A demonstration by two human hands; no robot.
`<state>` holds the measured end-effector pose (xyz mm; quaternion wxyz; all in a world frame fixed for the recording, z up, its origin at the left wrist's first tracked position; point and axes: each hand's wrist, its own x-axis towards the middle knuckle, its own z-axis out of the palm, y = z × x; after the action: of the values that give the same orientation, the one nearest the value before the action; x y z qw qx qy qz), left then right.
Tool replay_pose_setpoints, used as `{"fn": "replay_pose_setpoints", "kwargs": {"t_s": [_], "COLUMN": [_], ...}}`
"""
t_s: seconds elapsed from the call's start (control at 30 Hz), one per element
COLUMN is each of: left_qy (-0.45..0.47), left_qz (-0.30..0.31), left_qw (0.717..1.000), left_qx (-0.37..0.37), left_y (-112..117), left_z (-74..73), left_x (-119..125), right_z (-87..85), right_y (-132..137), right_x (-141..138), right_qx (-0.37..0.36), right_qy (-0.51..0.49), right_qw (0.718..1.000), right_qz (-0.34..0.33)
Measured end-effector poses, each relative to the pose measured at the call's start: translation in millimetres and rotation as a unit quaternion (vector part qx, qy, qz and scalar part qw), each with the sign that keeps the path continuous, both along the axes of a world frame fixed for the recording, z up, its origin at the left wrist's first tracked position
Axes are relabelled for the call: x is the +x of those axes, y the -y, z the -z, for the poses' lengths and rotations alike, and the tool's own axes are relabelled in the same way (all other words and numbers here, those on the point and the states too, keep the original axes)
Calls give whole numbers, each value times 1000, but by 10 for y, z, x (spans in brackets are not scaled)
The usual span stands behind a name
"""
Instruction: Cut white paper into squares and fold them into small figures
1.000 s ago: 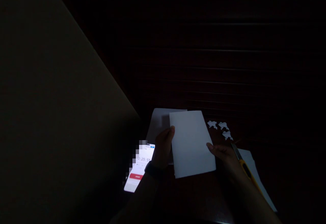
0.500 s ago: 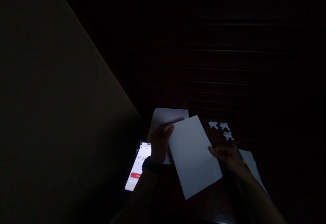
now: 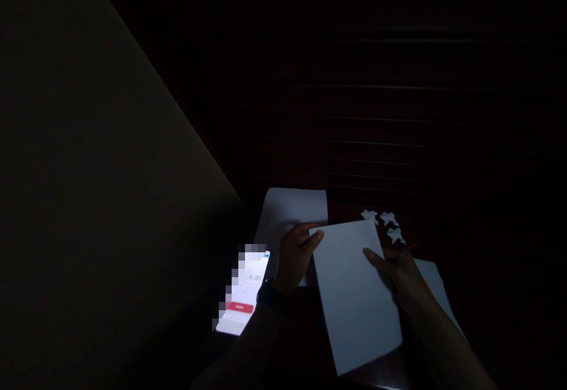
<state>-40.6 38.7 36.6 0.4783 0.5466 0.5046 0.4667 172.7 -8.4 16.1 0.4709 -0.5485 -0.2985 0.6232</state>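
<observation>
A white sheet of paper (image 3: 357, 295) is held up between both hands, tilted, its lower end towards me. My left hand (image 3: 296, 255) pinches its upper left corner, thumb on top and fingers behind. Along the right edge, my right hand (image 3: 401, 275) grips the sheet with the thumb lying on its face; the other fingers are mostly hidden underneath. Behind my left hand lies more white paper (image 3: 295, 204) on the dark table. Just beyond the held sheet's upper right corner are three small folded white paper shapes (image 3: 388, 218).
A lit phone (image 3: 241, 292) showing a timer lies left of my left wrist, partly pixelated. Another white paper (image 3: 436, 283) with something yellow beside it sits under my right forearm. A pale wall (image 3: 110, 171) rises at left, dark ridged panelling (image 3: 376, 112) behind. The scene is very dim.
Both hands have shifted the sheet to the right and a little towards me, and it has turned slightly more upright. More of the phone's right side shows.
</observation>
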Motion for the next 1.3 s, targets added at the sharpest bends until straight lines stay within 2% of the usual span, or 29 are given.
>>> {"fn": "replay_pose_setpoints", "kwargs": {"t_s": [0.23, 0.37, 0.5, 0.67, 1.13, 1.3], "left_qy": [5, 25, 32, 26, 28, 22], "left_qz": [-19, -6, 6, 29, 65, 56], "left_qw": [1000, 999, 998, 999, 997, 998], "left_qx": [-11, -31, -46, -28, -27, -19], "left_y": [-27, -11, 12, 39, 72, 77], "left_z": [60, 39, 12, 31, 35, 9], "left_x": [-34, -6, 58, 98, 107, 116], "right_z": [44, -129, -239, -157, -196, -160], "right_y": [-8, -43, -101, -123, -95, -88], "right_x": [33, 4, 16, 96, 60, 92], "right_qx": [19, 113, 193, 153, 119, 132], "right_qy": [7, 75, 196, 268, 295, 279], "right_qw": [1000, 990, 961, 951, 944, 948], "right_qz": [5, 29, 30, 27, 84, 81]}}
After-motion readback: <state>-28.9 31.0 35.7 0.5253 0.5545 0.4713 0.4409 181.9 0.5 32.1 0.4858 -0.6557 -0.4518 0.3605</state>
